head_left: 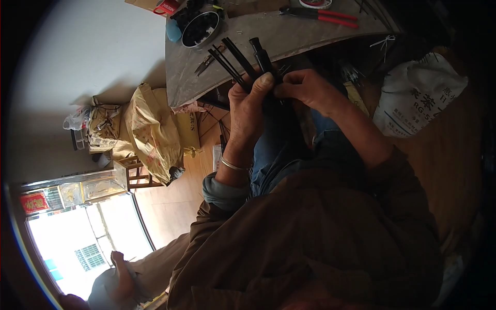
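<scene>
My left hand [247,106] is closed around a bundle of thin black rods [232,61] that fan out above my fingers toward the table edge. A thicker black shaft with a cap [259,51] rises from the same bundle. My right hand [305,87] pinches the bundle from the right, its fingertips meeting my left thumb. A metal bangle [231,165] sits on my left wrist. Both hands hang over my lap, just below the grey worktable [268,28].
On the table lie a round tin of black parts [200,28], red-handled pliers [323,14] and small scissors [205,63]. A white printed sack [421,95] stands right. Yellow sacks [152,129] pile on a wooden stool at left. Another person's hand [120,268] shows bottom left.
</scene>
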`<state>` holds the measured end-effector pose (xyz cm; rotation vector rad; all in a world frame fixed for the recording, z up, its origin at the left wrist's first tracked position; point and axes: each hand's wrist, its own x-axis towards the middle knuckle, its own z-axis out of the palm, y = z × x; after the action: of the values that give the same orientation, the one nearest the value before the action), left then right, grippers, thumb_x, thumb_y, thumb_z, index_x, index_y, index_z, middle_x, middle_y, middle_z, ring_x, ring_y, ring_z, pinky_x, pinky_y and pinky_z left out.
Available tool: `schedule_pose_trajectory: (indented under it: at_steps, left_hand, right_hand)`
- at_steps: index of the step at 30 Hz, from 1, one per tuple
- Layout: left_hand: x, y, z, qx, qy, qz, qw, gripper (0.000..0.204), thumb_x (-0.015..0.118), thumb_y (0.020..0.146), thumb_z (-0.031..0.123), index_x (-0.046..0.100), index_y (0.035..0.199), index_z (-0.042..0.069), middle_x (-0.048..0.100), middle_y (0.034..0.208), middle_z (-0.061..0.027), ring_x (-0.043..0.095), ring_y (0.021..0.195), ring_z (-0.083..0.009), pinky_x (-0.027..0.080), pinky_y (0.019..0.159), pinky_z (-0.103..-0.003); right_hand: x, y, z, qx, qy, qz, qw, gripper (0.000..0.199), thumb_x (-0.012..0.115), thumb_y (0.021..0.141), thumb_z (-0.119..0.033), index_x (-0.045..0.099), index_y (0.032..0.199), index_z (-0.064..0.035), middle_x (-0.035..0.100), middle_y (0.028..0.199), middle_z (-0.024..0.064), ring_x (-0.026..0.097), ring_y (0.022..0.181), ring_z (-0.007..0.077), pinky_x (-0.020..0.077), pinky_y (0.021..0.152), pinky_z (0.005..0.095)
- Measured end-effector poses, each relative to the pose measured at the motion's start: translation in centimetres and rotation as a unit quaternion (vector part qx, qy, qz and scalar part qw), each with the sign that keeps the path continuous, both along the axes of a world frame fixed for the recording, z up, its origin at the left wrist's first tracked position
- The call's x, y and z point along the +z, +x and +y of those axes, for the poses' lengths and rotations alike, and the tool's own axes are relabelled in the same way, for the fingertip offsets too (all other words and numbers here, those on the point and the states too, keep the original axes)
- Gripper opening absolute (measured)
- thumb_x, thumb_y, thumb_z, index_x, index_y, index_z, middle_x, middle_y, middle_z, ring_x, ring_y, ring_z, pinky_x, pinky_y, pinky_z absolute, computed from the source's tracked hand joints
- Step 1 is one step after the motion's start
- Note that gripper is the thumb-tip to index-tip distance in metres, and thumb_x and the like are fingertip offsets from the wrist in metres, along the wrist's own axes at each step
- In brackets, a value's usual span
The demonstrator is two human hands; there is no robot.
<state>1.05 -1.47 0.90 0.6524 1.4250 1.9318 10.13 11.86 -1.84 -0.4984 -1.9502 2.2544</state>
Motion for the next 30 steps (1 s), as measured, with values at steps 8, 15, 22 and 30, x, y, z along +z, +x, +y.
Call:
schedule_pose_trajectory:
  at_steps: [8, 15, 22, 30]
  left_hand:
    - [-0.1, -0.7, 0.8, 0.002, 0.055, -0.031, 0.998, 0.027, 0.066, 0.088, 0.017, 0.063, 0.11, 0.001, 0.066, 0.093, -0.0025, 0.059, 0.083, -0.0087, 0.049, 0.076, -0.022]
    - [-0.8, -1.0, 0.5, -0.014, 0.054, -0.062, 0.997, 0.023, 0.068, 0.086, 0.013, 0.063, 0.105, 0.002, 0.066, 0.09, -0.0032, 0.061, 0.081, -0.0096, 0.05, 0.076, -0.023]
    - [-0.4, -0.4, 0.9, -0.011, 0.055, -0.049, 0.997, 0.02, 0.067, 0.088, 0.014, 0.064, 0.104, 0.002, 0.066, 0.092, -0.0043, 0.061, 0.081, -0.0099, 0.05, 0.075, -0.023]
    - [1.2, -0.8, 2.6, -0.111, 0.006, -0.017, 0.994, 0.033, 0.056, 0.095, 0.026, 0.061, 0.115, -0.001, 0.067, 0.097, -0.0064, 0.061, 0.086, -0.0109, 0.05, 0.077, -0.024]
  right_hand:
    - [1.1, 0.4, -1.1, -0.084, 0.153, 0.02, 0.984, 0.023, 0.07, 0.084, -0.026, 0.063, 0.075, -0.0059, 0.053, 0.062, -0.0043, 0.047, 0.057, 0.0033, 0.0357, 0.052, 0.0219]
    - [0.8, 0.2, -0.1, -0.037, -0.004, -0.018, 0.999, 0.025, 0.071, 0.084, -0.029, 0.061, 0.08, -0.0064, 0.055, 0.067, -0.0023, 0.05, 0.057, 0.0047, 0.0399, 0.051, 0.0216]
    - [0.2, 0.1, 0.6, -0.023, -0.104, 0.001, 0.994, 0.032, 0.075, 0.08, -0.031, 0.056, 0.088, -0.0071, 0.06, 0.078, 0.0009, 0.059, 0.064, 0.0093, 0.0515, 0.058, 0.025]
    - [2.0, 1.0, 1.8, -0.041, -0.049, 0.01, 0.998, 0.048, 0.077, 0.079, -0.033, 0.056, 0.109, -0.003, 0.06, 0.096, 0.0038, 0.06, 0.09, 0.0133, 0.0535, 0.065, 0.0283]
